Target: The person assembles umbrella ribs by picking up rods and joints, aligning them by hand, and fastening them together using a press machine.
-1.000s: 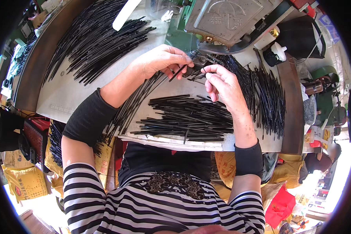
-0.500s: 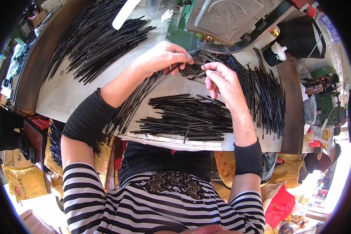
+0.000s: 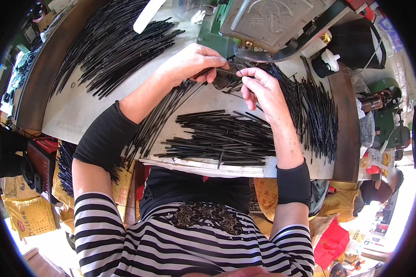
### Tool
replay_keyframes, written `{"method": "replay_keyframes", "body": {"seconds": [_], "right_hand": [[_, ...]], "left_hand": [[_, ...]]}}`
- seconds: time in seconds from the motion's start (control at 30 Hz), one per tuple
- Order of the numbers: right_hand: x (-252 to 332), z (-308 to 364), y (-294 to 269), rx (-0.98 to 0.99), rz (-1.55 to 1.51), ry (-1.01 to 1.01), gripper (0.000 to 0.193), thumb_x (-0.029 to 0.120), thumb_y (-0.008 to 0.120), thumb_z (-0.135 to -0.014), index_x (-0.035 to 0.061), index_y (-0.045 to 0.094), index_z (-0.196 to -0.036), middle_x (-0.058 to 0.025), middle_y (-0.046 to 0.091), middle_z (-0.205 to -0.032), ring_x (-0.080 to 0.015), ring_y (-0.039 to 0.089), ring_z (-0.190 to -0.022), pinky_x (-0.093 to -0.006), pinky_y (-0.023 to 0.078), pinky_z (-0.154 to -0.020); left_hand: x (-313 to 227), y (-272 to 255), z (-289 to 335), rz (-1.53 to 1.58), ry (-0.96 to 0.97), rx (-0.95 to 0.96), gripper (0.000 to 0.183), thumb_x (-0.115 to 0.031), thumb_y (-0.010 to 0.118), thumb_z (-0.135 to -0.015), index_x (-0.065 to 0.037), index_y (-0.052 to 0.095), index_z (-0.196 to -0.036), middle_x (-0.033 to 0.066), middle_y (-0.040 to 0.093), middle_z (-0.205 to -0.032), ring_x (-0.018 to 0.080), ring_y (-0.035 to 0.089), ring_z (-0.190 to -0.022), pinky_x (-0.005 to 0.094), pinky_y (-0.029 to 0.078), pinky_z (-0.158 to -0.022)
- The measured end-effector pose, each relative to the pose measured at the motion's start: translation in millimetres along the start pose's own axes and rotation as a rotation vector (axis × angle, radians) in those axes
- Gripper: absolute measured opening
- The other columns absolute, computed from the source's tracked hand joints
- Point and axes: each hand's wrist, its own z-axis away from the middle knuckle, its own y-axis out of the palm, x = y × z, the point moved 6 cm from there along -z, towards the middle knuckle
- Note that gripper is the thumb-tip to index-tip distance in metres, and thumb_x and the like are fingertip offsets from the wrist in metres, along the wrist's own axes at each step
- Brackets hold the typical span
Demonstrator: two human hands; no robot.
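Note:
My left hand is closed, thumb and fingers pinched on a thin rod that bridges the gap to the other hand. At the rod's other end, my right hand pinches it between thumb and forefinger, its remaining fingers curled. Both hands are raised just in front of the green machine. Under the left wrist, long thin black rods fan toward the table's near edge. A pile of shorter black rods lies between my forearms. What else the left fingers cover is hidden.
More black rods are heaped at the far left and at the right of the pale tabletop. Raised brown rims border it. The machine's metal cover overhangs the far side. A white-capped black container stands right of it.
The right hand has shifted slightly left, closer to the left hand. Now the rod shows stretched between the two pinches. The piles have not moved.

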Motion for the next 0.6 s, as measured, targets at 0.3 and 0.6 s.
{"method": "replay_keyframes", "body": {"seconds": [0.3,0.6], "right_hand": [[11,14,-8,-0.157,0.423,-0.238,0.018,0.012,0.053,-0.087,-0.0006,0.057,-0.1,-0.0049,0.062,-0.077,-0.0125,0.059,-0.067,-0.0244,0.047,-0.059],[83,99,43,0.44,-0.355,-0.742,0.058,0.047,0.031,-0.094,-0.0021,0.061,-0.094,-0.0255,0.05,-0.111,-0.0333,0.05,-0.104,-0.0446,0.038,-0.091]], "left_hand": [[-6,2,3,0.018,-0.051,-0.006,0.035,-0.03,0.054,-0.087,0.002,0.064,-0.097,0.0005,0.047,-0.048,0.0048,0.035,-0.039,0.0208,0.026,-0.039],[-12,5,5,-0.027,-0.02,-0.023,0.034,-0.03,0.052,-0.087,0.001,0.064,-0.093,-0.0019,0.042,-0.047,0.005,0.034,-0.041,0.0216,0.024,-0.04]]}}
